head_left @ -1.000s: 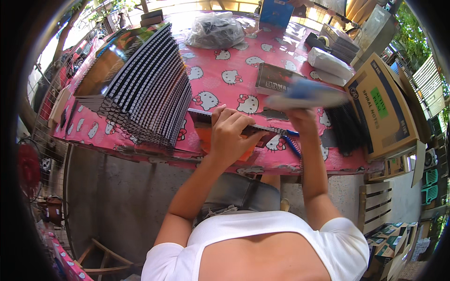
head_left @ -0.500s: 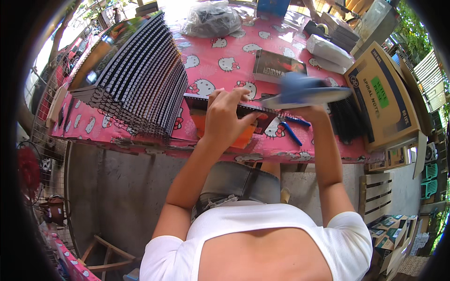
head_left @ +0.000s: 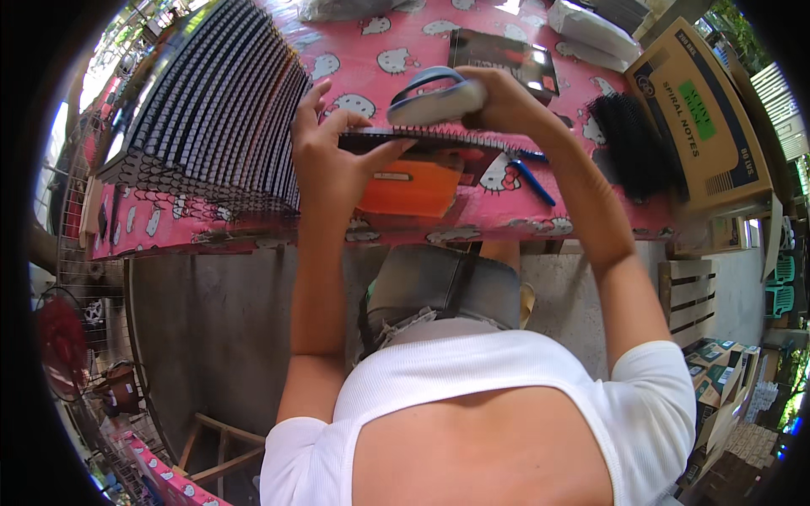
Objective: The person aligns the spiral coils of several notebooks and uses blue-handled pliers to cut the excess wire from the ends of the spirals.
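A notebook with an orange and dark cover (head_left: 409, 192) stands on its edge near the front of the table, its black spiral coil (head_left: 447, 135) running along the top. My left hand (head_left: 325, 156) grips its left end, thumb on the near side and the other fingers raised or behind. My right hand (head_left: 504, 99) holds a flip-flop (head_left: 434, 104) with a pale sole and a blue-grey strap, just over the coil. Whether the sole touches the coil, I cannot tell. Blue-handled pliers (head_left: 535, 183) lie at the notebook's right end.
A tall stack of spiral notebooks (head_left: 224, 97) rises at the left. To the right stand a cardboard box (head_left: 700, 126) and a heap of black coils (head_left: 633, 148). Behind lie a dark printed pack (head_left: 502, 63) and a white package (head_left: 591, 35) on the pink tablecloth (head_left: 363, 67).
The flip-flop has swung leftward from the right side to over the coil. My left hand has shifted toward the notebook's left end. The whole view has tilted downward.
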`<state>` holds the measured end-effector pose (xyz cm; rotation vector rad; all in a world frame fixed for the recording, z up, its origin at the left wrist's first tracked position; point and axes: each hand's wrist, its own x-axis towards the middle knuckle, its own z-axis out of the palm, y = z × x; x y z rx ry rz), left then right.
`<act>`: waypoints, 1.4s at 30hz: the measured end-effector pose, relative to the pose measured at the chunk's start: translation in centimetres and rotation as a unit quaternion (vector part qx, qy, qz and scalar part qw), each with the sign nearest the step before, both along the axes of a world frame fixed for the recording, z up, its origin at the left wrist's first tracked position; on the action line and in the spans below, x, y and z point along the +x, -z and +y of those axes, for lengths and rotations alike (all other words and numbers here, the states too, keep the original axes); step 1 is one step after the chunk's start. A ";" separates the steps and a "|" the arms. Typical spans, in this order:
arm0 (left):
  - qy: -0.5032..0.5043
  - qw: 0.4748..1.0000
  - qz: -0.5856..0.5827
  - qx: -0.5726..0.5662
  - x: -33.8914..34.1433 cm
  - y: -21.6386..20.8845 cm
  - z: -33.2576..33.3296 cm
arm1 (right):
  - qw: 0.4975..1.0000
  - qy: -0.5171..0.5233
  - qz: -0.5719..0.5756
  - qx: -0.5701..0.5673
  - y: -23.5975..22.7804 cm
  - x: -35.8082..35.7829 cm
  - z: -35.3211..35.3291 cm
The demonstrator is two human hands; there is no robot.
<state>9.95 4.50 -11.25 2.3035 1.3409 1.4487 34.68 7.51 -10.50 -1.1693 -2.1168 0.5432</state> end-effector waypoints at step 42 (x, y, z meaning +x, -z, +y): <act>0.148 0.986 -0.080 0.021 2.9 -0.5 -8.3 | 0.896 0.369 -0.209 0.133 10.5 6.3 -13.0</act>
